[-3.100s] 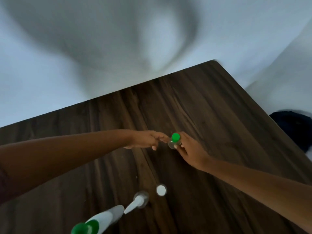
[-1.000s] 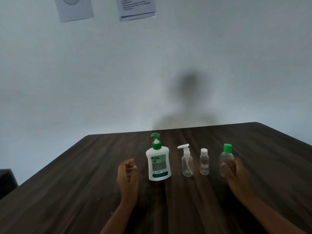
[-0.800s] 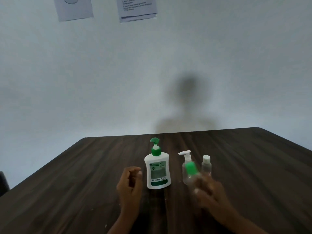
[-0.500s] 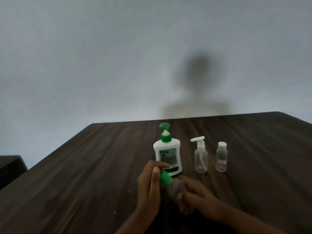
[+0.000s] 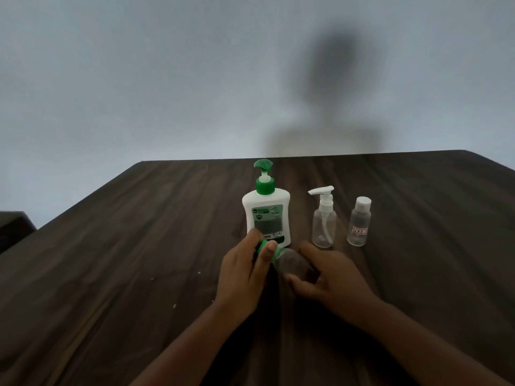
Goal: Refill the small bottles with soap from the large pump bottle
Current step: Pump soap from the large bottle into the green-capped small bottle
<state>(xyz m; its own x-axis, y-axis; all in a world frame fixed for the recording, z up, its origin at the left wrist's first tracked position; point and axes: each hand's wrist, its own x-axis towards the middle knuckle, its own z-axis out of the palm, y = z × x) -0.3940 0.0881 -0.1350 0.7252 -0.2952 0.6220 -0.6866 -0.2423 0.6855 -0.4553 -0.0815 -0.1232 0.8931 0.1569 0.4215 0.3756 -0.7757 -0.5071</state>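
Over the dark desk, the grip of the left hand pinches the green cap of a small clear bottle. The bottle lies tilted between both hands, its body held in the curled grip of the right hand. Just behind stand the large pump bottle, then a clear spray bottle and a white-capped small bottle.

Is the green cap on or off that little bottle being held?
On. The green cap sits on the tilted bottle, pinched by the left hand.
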